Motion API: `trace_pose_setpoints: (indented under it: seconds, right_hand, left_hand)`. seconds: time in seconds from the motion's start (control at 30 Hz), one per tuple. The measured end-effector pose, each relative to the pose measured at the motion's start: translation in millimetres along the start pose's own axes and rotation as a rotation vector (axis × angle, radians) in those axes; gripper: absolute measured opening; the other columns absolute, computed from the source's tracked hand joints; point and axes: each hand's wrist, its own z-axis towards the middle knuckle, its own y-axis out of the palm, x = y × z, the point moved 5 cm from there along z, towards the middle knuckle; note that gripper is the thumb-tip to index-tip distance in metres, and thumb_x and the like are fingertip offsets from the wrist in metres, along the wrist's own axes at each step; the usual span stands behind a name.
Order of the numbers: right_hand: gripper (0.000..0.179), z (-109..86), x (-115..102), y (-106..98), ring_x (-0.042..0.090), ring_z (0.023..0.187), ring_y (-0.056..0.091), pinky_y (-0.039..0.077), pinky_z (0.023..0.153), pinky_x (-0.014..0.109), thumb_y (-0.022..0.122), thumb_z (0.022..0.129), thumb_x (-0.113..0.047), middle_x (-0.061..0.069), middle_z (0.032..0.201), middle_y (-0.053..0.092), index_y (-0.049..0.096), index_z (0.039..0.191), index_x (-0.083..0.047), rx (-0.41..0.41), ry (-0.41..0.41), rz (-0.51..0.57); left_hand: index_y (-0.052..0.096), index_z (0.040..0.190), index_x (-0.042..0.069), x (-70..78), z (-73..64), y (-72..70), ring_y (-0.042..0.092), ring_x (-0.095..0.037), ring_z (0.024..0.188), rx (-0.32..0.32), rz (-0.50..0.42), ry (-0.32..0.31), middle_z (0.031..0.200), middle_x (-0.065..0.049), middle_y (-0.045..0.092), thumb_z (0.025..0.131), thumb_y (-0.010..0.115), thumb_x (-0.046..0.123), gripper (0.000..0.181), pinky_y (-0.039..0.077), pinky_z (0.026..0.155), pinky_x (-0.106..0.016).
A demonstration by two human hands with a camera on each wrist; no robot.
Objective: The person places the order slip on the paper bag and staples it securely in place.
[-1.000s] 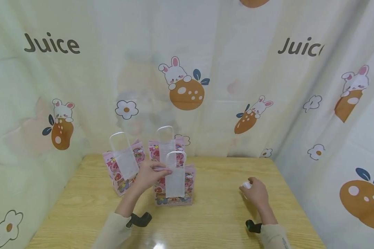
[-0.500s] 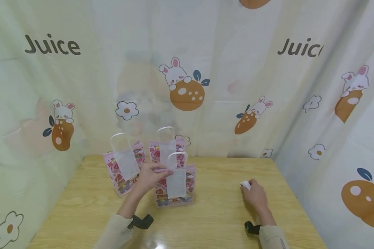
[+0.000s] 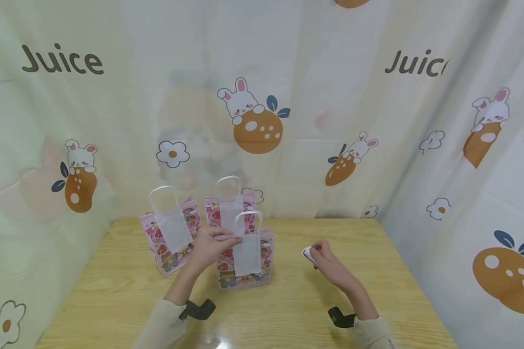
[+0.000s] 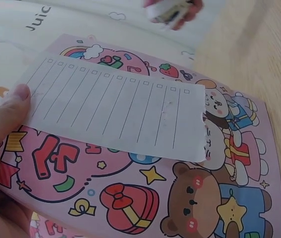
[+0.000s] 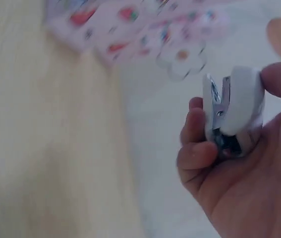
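A pink cartoon-print paper gift bag stands upright at the front of the table, its white handle pointing up. Against its front lies a lined white paper slip with small check boxes and a torn bottom edge. My left hand pinches the bag's top edge and the slip together, thumb on the slip. Right of the bag, above the table, my right hand holds a small white stapler between thumb and fingers. The stapler's jaws are apart, with nothing between them in the right wrist view.
Two similar gift bags with white slips stand behind: a tilted left bag and a back bag. The wooden table ends at a printed curtain behind. Black wrist mounts jut from both sleeves.
My right hand has brought the stapler left toward the front bag, turning it on the way. My left hand keeps its pinch on the bag and slip. The head view has shifted slightly.
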Motion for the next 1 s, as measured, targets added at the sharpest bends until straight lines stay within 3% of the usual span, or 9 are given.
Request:
trace_pose_setpoints:
  seconds: [0.13, 0.27, 0.37, 0.5, 0.67, 0.77, 0.87, 1.0]
  right_hand:
    - [0.035, 3.7, -23, 3, 0.026, 0.091, 0.054, 0.047, 0.074, 0.032, 0.051, 0.103, -0.019, 0.02, 0.109, 0.057, 0.039, 0.123, 0.007, 0.047, -0.054, 0.014]
    - [0.042, 13.7, -17, 5, 0.025, 0.091, 0.057, 0.05, 0.071, 0.032, 0.066, 0.095, -0.024, 0.015, 0.106, 0.061, 0.048, 0.122, 0.003, 0.121, -0.069, 0.017]
    - [0.043, 15.5, -30, 8, 0.023, 0.088, 0.059, 0.052, 0.069, 0.032, 0.075, 0.088, -0.023, 0.015, 0.106, 0.062, 0.053, 0.116, 0.001, 0.162, -0.113, 0.044]
    - [0.043, 14.8, -56, 18, 0.027, 0.091, 0.06, 0.055, 0.071, 0.032, 0.082, 0.08, -0.014, 0.018, 0.109, 0.059, 0.059, 0.113, 0.0, 0.178, -0.176, 0.159]
    - [0.051, 17.1, -89, 39, 0.025, 0.091, 0.062, 0.055, 0.073, 0.029, 0.082, 0.077, -0.003, 0.02, 0.11, 0.059, 0.055, 0.121, 0.003, 0.157, -0.235, 0.261]
    - [0.054, 18.9, -107, 52, 0.021, 0.084, 0.06, 0.053, 0.069, 0.025, 0.081, 0.077, -0.001, 0.017, 0.106, 0.06, 0.052, 0.121, 0.003, 0.158, -0.286, 0.242]
    - [0.05, 20.2, -120, 64, 0.019, 0.077, 0.057, 0.051, 0.064, 0.024, 0.081, 0.076, 0.002, 0.014, 0.101, 0.062, 0.053, 0.118, 0.002, 0.156, -0.355, 0.201]
    - [0.047, 23.4, -132, 75, 0.018, 0.071, 0.056, 0.05, 0.059, 0.024, 0.082, 0.076, 0.001, 0.007, 0.093, 0.063, 0.059, 0.117, -0.003, 0.168, -0.45, 0.081]
  left_hand:
    - [0.076, 0.084, 0.001, -2.6, 0.6, -0.3, 0.066, -0.021, 0.066, 0.006, 0.013, 0.003, 0.082, -0.006, 0.07, 0.079, 0.081, 0.009, 0.009, 0.053, 0.054, -0.027]
    - [0.076, 0.084, 0.001, -21.2, 4.7, 3.5, 0.067, -0.022, 0.067, -0.002, -0.016, -0.003, 0.084, -0.006, 0.071, 0.08, 0.081, 0.009, 0.01, 0.053, 0.055, -0.026]
    - [0.076, 0.083, 0.002, -33.1, 9.0, 5.3, 0.069, -0.024, 0.069, -0.001, -0.043, 0.011, 0.086, -0.008, 0.071, 0.079, 0.081, 0.011, 0.011, 0.054, 0.056, -0.026]
    - [0.077, 0.082, 0.005, -35.2, 12.1, 4.4, 0.071, -0.021, 0.072, 0.0, -0.048, 0.035, 0.085, -0.006, 0.072, 0.078, 0.083, 0.014, 0.011, 0.056, 0.06, -0.028]
    - [0.076, 0.078, 0.007, -31.1, 12.8, 0.6, 0.07, -0.02, 0.069, 0.001, -0.001, 0.096, 0.08, -0.005, 0.072, 0.077, 0.084, 0.014, 0.01, 0.057, 0.058, -0.032]
    - [0.076, 0.078, 0.007, -29.3, 12.6, -1.3, 0.07, -0.019, 0.069, 0.004, 0.02, 0.118, 0.08, -0.004, 0.071, 0.077, 0.084, 0.014, 0.01, 0.057, 0.058, -0.033]
    - [0.077, 0.078, 0.007, -30.7, 12.6, -0.5, 0.07, -0.018, 0.071, -0.013, 0.03, 0.102, 0.081, -0.004, 0.07, 0.077, 0.084, 0.015, 0.011, 0.057, 0.061, -0.031]
    - [0.077, 0.078, 0.007, -28.4, 14.1, 0.0, 0.07, -0.018, 0.071, -0.019, 0.035, 0.104, 0.08, -0.005, 0.07, 0.078, 0.083, 0.016, 0.011, 0.057, 0.06, -0.03]
